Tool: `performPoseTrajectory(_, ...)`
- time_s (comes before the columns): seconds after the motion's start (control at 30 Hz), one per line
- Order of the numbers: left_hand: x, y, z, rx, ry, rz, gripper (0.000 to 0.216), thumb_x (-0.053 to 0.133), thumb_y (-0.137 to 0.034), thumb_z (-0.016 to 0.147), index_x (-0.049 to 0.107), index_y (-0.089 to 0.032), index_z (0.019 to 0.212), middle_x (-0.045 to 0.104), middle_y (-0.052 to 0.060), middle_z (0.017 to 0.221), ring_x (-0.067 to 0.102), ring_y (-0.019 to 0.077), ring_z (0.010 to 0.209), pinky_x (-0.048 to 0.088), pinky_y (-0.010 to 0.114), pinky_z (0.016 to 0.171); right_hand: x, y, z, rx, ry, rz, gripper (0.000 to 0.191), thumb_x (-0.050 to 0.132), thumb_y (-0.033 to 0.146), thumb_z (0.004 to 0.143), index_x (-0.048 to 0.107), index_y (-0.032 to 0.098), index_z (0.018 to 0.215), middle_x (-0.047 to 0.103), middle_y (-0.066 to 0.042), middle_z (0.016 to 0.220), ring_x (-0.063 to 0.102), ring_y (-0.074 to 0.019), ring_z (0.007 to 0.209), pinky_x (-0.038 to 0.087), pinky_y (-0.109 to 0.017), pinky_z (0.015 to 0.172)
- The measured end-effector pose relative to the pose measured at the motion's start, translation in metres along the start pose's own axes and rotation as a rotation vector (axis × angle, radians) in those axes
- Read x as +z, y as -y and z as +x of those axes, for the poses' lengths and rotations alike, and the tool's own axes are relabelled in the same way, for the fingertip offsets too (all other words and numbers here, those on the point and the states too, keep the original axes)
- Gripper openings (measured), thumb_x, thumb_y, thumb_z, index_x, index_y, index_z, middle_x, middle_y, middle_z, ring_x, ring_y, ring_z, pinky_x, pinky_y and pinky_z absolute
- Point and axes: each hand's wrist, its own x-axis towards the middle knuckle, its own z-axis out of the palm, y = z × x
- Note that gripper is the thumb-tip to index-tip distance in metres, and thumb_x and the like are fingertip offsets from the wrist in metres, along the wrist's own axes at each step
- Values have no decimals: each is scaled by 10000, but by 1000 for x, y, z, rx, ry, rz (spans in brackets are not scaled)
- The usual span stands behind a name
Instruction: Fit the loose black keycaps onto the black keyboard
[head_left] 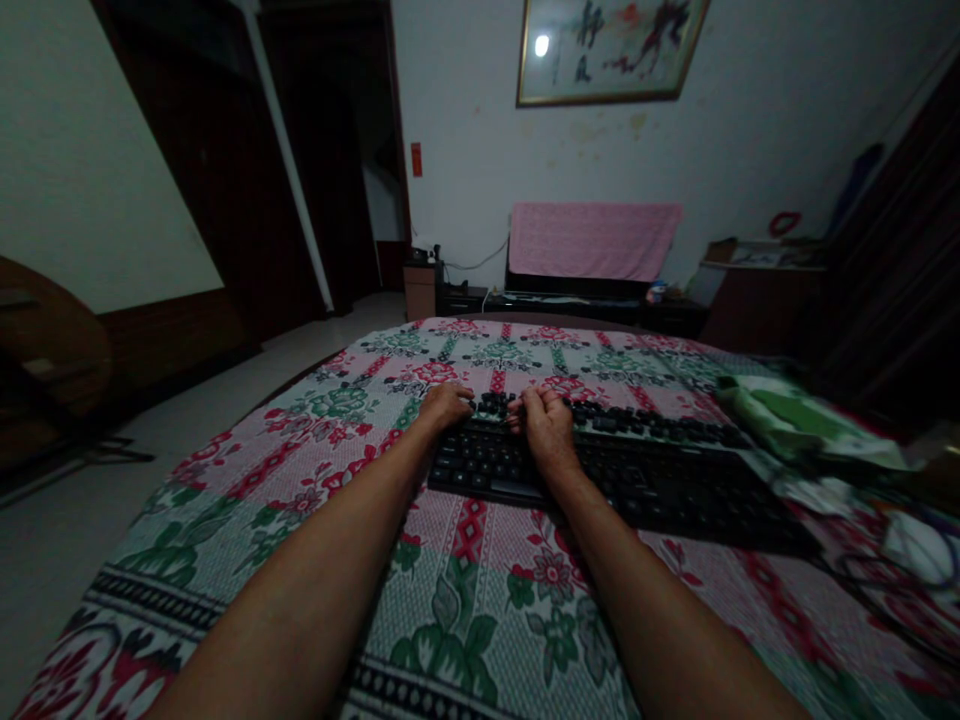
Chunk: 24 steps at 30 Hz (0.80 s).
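A black keyboard point(675, 495) lies across the patterned tablecloth in front of me. Along its far edge runs a row of loose black keycaps point(637, 418). At the left end of that row rests my left hand point(445, 404), its fingers bent and slightly apart beside the keycaps; I see nothing held in it. My right hand point(547, 422) is above the far edge of the keyboard, fingers curled in and closed. Whatever sits between those fingertips is too small and dark to make out. Part of the keyboard is hidden under my right wrist.
A floral tablecloth point(300, 450) covers the table. To the right are a green and white package point(802, 415), crumpled white tissue point(821, 495), a white object point(919, 548) and dark cables point(862, 590). Beyond stands a television covered by a pink cloth point(592, 240).
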Motion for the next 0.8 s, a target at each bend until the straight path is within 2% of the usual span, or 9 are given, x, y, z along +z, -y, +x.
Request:
performPoseTrajectory(0.17, -2, 4, -7, 11, -43, -99, 381, 593, -199, 683, 683, -213, 1053, 672, 37, 1099, 615, 183, 994, 442, 231, 849, 1, -1, -1, -41, 13, -86, 247, 488, 444, 763, 502, 200, 792, 649, -15, 669, 575, -132, 487, 471, -246, 467)
performPoseTrajectory(0.33, -5, 9, -24, -66, -86, -159, 306, 594, -217, 686, 715, -218, 967, 713, 23, 972, 636, 196, 910, 457, 259, 814, 5, 1, -7, -278, 147, -369, 260, 477, 399, 797, 606, 182, 862, 669, -41, 742, 624, -171, 649, 483, -276, 635)
performPoseTrajectory(0.43, -4, 14, -35, -124, -92, -292, 300, 601, -218, 679, 716, -197, 956, 722, 38, 914, 647, 189, 837, 475, 258, 749, 6, 3, -10, -329, 191, -466, 241, 485, 355, 801, 637, 188, 887, 677, -35, 769, 629, -174, 702, 473, -275, 684)
performPoseTrajectory(0.57, 1, 22, -46, -100, -97, -439, 299, 569, -179, 692, 712, -190, 955, 724, 41, 892, 649, 163, 784, 481, 245, 711, 5, 0, -7, -317, 222, -457, 230, 506, 352, 789, 639, 193, 888, 667, -21, 717, 619, -168, 672, 470, -270, 655)
performPoseTrajectory(0.67, 3, 25, -49, -94, -119, -454, 295, 560, -168, 694, 716, -199, 942, 724, 33, 891, 647, 157, 794, 481, 243, 730, 6, -2, -5, -308, 248, -432, 235, 527, 363, 773, 640, 186, 880, 658, -15, 680, 611, -164, 648, 470, -271, 640)
performPoseTrajectory(0.8, 5, 27, -49, -87, -135, -432, 283, 562, -176, 696, 721, -217, 927, 727, 16, 841, 646, 154, 786, 481, 248, 763, 9, 0, -8, -324, 270, -401, 234, 560, 357, 753, 651, 171, 864, 678, -31, 750, 621, -161, 682, 474, -269, 664)
